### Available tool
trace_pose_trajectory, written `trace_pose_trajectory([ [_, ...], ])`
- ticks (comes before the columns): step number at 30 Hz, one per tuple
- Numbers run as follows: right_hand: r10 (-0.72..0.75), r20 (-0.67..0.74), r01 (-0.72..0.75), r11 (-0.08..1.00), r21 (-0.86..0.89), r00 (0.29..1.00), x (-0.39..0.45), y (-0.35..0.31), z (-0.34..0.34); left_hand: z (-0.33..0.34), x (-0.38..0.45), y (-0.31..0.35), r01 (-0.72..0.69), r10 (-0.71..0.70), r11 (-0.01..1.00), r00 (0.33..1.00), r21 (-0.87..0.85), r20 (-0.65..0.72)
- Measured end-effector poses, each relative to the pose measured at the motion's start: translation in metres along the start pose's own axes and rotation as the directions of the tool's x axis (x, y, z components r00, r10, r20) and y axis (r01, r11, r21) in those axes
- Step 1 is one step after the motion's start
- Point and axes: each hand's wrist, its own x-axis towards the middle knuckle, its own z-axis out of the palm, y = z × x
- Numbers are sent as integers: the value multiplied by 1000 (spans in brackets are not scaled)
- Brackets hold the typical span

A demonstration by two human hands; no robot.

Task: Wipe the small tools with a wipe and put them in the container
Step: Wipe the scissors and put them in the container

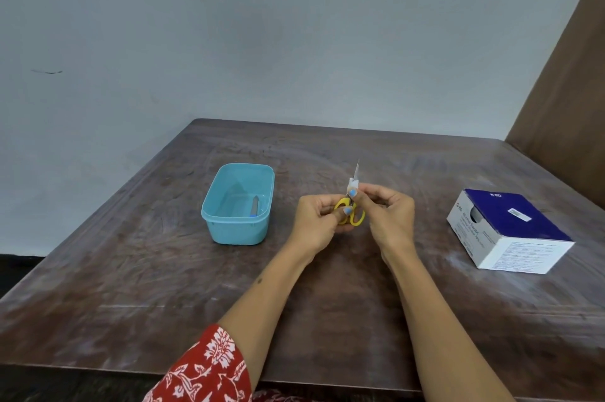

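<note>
You are holding a small pair of yellow-handled scissors point(351, 211) above the middle of the dark brown wooden table point(327, 303), blades pointing up and away from you. Your left hand point(319, 221) has its grip closed around the yellow handle loops, the thumb with its blue-painted nail lying across the front of them. Your right hand point(388, 215) has its grip pinched on a small white wipe point(353, 186), which is wrapped around the lower part of the metal blades just above the handles; the blade tip sticks out above the wipe. The two hands are touching or nearly touching around the scissors.

To the left of your left hand, near but apart from it, stands a light blue rectangular plastic container point(237, 205) with no lid. Inside it, against its right wall, lies a slim grey tool with a blue end point(254, 205); what kind of tool it is cannot be told.

Well to the right of your right hand sits a white and dark blue cardboard box point(507, 231) with printed text, its opening facing left.

A red sleeve with a white pattern point(209, 369) covers your left upper arm at the near table edge. A pale wall point(262, 25) stands behind the table.
</note>
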Motion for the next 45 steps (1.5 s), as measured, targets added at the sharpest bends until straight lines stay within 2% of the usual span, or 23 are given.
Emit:
trace_pose_trajectory([
  [5, -47, -29, 46, 998, -47, 998, 1, 1, -1, 1, 0, 0, -11, 11, 1000, 1000, -13, -4],
  [10, -185, 62, 195, 918, -345, 981, 0, -2, -6, -5, 4, 3, -57, 54, 998, 995, -35, -82],
  [13, -206, 145, 250, 856, -452, 968, -2, -2, -8, -8, 6, 3, -72, 68, 997, 992, -36, -109],
  [15, -220, 176, 277, 843, -460, 960, -3, -4, -7, -9, 6, 4, -79, 76, 997, 992, -22, -100],
  [19, -249, 143, 287, 850, -442, 958, -4, -5, -5, -9, 6, 3, -68, 67, 998, 995, -14, -77],
  [24, -175, 145, 225, 838, -498, 974, -3, 1, -7, -11, 8, 0, -81, 78, 996, 992, -29, -104],
  [30, -315, 108, 318, 756, -572, 943, -6, 2, -2, -9, 7, -1, -78, 73, 995, 994, -57, -85],
  [34, -217, 97, 228, 734, -640, 971, -6, 2, -3, -12, 10, -3, -88, 78, 994, 988, -68, -130],
  [40, -343, 92, 321, 705, -633, 935, -8, 0, -1, -8, 8, -3, -79, 73, 994, 994, -73, -83],
  [43, -269, 84, 260, 728, -634, 960, -8, 0, -2, -11, 10, -3, -88, 78, 992, 990, -85, -114],
  [45, -242, 91, 240, 707, -665, 966, -8, 1, -1, -11, 11, -4, -85, 74, 993, 989, -87, -125],
])
